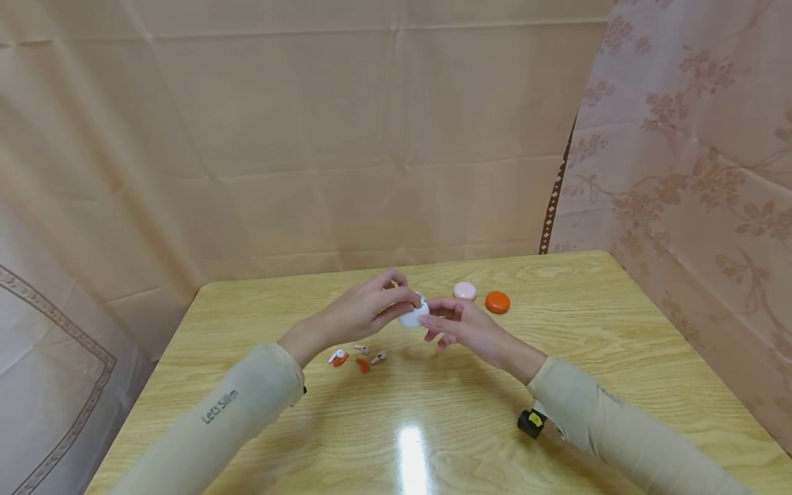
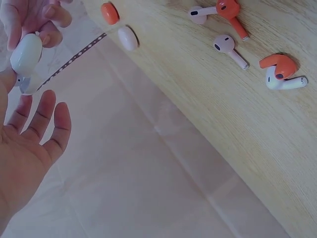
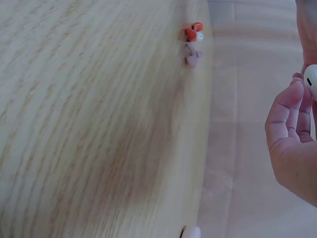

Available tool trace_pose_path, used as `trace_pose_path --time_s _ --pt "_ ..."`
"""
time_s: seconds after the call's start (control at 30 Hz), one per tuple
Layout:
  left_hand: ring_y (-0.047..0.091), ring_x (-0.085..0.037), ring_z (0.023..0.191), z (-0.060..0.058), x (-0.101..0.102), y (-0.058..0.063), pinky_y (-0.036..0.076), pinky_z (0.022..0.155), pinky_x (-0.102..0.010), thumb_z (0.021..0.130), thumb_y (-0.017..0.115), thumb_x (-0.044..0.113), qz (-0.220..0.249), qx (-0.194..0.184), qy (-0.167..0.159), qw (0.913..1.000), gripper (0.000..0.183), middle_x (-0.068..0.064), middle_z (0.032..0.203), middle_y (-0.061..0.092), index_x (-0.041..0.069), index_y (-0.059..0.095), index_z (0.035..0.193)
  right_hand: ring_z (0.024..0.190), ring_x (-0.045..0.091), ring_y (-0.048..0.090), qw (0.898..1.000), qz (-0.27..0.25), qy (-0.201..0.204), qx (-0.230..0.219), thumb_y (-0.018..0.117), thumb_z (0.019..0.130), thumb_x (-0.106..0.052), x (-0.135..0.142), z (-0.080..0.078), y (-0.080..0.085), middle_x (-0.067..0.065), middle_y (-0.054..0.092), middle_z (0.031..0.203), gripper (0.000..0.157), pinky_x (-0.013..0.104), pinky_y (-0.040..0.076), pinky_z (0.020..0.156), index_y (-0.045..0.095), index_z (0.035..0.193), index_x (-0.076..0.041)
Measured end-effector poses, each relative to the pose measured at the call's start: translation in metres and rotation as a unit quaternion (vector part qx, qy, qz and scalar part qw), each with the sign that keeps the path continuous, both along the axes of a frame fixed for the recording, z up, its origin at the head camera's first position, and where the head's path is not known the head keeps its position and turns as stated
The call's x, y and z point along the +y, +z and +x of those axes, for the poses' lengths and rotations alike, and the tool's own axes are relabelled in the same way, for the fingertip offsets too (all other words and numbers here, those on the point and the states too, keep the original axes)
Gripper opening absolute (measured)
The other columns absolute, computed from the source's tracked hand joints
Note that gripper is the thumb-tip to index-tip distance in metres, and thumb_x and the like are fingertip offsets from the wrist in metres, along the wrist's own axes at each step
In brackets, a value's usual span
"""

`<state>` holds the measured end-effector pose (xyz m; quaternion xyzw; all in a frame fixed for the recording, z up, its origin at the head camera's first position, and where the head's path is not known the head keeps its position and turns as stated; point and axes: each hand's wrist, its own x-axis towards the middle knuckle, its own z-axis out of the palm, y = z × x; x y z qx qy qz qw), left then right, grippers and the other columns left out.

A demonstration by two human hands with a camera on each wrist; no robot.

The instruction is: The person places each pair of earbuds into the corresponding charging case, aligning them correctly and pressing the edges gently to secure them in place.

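In the head view my right hand (image 1: 467,328) holds a white earbud case (image 1: 410,318) between thumb and fingers, raised above the table. My left hand (image 1: 374,306) reaches in from the other side, thumb and index finger pinching a small white earbud (image 2: 20,79) at the case's opening. Most of that earbud is hidden by the fingers. The left hand's other fingers stand spread apart in the left wrist view. Below the hands lie loose earbuds: a white one (image 2: 287,83), two orange ones (image 2: 229,9) and two pink ones (image 2: 225,44).
Beyond the right hand, a pink case (image 1: 465,291) and an orange case (image 1: 498,302) rest near the far edge of the wooden table (image 1: 464,440). A beige curtain (image 1: 346,137) hangs behind the table, and a flowered curtain (image 1: 699,172) at the right.
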<state>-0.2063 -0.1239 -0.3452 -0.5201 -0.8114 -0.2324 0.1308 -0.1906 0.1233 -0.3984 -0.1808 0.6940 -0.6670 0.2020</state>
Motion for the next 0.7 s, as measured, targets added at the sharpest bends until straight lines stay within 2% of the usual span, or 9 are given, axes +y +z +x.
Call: trace_pose_path --time_s 0.2,0.5,0.7 --pt "0.058 -0.013 0.089 0.0001 0.0008 0.0009 0.05 0.076 -0.023 0.101 0.065 0.012 0.005 -0.01 0.002 0.9999 0.014 -0.004 0.112 0.054 0.014 0.07 0.114 0.092 0.025 0.065 1.0 -0.007 -0.003 0.001 0.07 0.099 -0.027 0.0014 0.0001 0.0033 0.021 0.065 0.12 0.043 0.039 0.058 0.077 0.061 0.132 -0.001" --pt "0.056 -0.017 0.088 0.0003 0.001 -0.0008 0.049 0.076 -0.025 0.099 0.067 0.01 0.017 0.021 0.002 0.9996 0.015 -0.006 0.111 0.056 0.013 0.071 0.113 0.091 0.024 0.066 1.0 -0.011 -0.011 -0.007 0.07 0.099 -0.027 0.0 0.0008 0.0028 0.011 0.069 0.115 0.042 0.04 0.058 0.078 0.062 0.132 -0.002" --pt "0.056 -0.016 0.089 0.0 0.0014 -0.0011 0.049 0.078 -0.025 0.098 0.068 0.009 0.024 0.031 0.001 0.9992 0.017 -0.006 0.11 0.058 0.01 0.071 0.115 0.092 0.024 0.066 1.0 -0.014 -0.011 -0.007 0.069 0.099 -0.027 -0.0004 0.0012 0.0044 0.013 0.069 0.116 0.042 0.038 0.058 0.077 0.062 0.132 -0.002"
